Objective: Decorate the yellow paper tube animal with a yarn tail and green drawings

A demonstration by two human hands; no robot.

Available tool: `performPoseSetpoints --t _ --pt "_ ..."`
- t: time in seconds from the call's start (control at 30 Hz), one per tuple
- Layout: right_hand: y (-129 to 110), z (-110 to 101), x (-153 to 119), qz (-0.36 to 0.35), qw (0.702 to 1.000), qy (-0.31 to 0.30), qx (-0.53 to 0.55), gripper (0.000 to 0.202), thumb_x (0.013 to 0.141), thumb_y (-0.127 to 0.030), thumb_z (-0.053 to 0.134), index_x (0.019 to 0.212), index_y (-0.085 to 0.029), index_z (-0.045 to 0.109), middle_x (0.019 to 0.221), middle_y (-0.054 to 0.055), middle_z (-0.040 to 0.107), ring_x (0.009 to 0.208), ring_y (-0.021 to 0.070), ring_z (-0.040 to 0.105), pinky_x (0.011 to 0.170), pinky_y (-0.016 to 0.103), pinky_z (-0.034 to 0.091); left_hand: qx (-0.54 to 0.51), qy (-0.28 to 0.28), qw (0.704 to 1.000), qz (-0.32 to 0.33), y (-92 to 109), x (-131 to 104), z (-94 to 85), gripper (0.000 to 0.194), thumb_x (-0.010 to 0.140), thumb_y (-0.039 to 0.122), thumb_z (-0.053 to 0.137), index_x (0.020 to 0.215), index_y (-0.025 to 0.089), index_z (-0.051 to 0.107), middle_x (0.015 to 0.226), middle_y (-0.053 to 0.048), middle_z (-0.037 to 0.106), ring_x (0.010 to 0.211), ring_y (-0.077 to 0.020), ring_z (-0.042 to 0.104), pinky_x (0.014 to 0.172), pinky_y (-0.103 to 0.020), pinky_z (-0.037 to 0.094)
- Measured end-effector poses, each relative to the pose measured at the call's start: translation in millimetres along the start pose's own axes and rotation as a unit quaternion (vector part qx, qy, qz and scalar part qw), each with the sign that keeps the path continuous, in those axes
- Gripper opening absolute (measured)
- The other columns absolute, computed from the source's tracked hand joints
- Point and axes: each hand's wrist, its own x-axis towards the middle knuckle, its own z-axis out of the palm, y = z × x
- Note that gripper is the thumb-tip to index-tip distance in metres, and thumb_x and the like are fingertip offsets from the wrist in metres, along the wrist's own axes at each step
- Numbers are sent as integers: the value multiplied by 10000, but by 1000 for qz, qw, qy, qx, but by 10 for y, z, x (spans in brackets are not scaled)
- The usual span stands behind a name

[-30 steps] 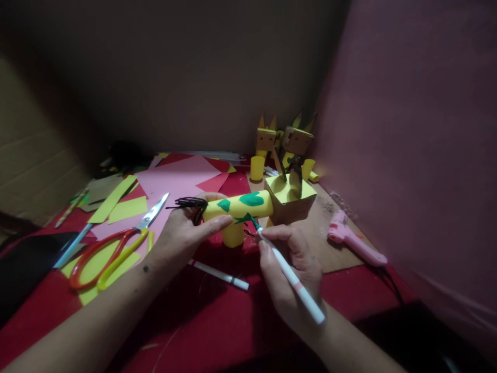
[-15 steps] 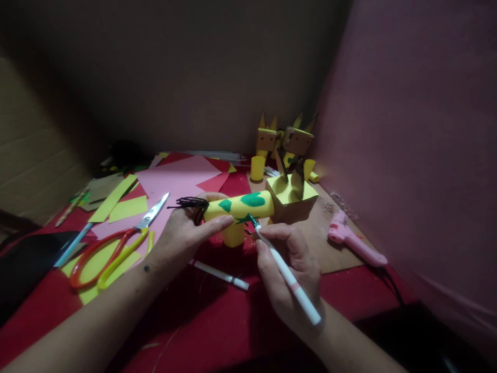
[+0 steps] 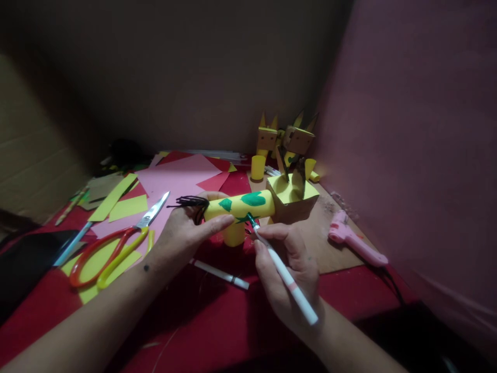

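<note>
My left hand (image 3: pixel 194 223) is closed around the tail end of a paper animal figure (image 3: pixel 236 204). Its body is a yellow tube with green patches, a yellow leg below, black strands at the left end and a boxy cardboard head (image 3: pixel 293 199) with two upright ears at the right. Between thumb and fingers, my right hand (image 3: pixel 289 259) grips a white marker (image 3: pixel 289 282). The marker's green tip touches the lower side of the tube, at a dark green patch. Below the figure another white marker (image 3: pixel 221 274) lies on the red cloth.
Scissors (image 3: pixel 128 233) with red and yellow handles lie at left on yellow and pink paper (image 3: pixel 178 176). A pink glue gun (image 3: pixel 355 241) rests at right by a cardboard sheet (image 3: pixel 334 254). Two more cardboard-headed figures (image 3: pixel 267 137) and a yellow tube (image 3: pixel 258 168) stand behind.
The marker and my right hand have shifted very slightly left, with the tip still on the lower green patch. My left hand and the figure stay nearly in place.
</note>
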Motion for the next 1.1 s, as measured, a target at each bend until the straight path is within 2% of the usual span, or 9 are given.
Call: performPoseSetpoints --t 0.33,0.53,0.77,1.1 --pt "-29 -13 11 -10 1000 -5 -5 171 951 -149 583 1087 -253 590 854 23 649 795 194 679 621 307 543 -6 3 1000 -2 -21 -3 1 377 723 529 863 1021 330 746 995 -21 787 978 -313 730 875 -441 595" --pt "-12 -26 1 -15 1000 -16 1 164 953 -142 589 1072 -254 599 868 25 655 841 200 678 675 315 544 -3 8 1000 1 -26 -3 -5 379 724 525 866 1026 325 754 991 -25 778 975 -308 722 862 -428 590" --pt "-23 -36 5 -8 1000 17 17 186 955 -130 594 1094 -253 616 885 18 670 722 164 645 682 319 560 -5 4 1000 2 -51 -11 -21 401 729 548 864 1039 324 745 1001 -29 791 967 -309 719 875 -440 580" --pt "26 1 -18 4 1000 12 17 176 993 -165 581 1137 -264 601 944 35 697 754 167 653 698 321 561 -6 1 1000 -5 -7 -14 -3 399 721 527 863 1034 308 746 999 -24 786 965 -303 713 868 -421 567"
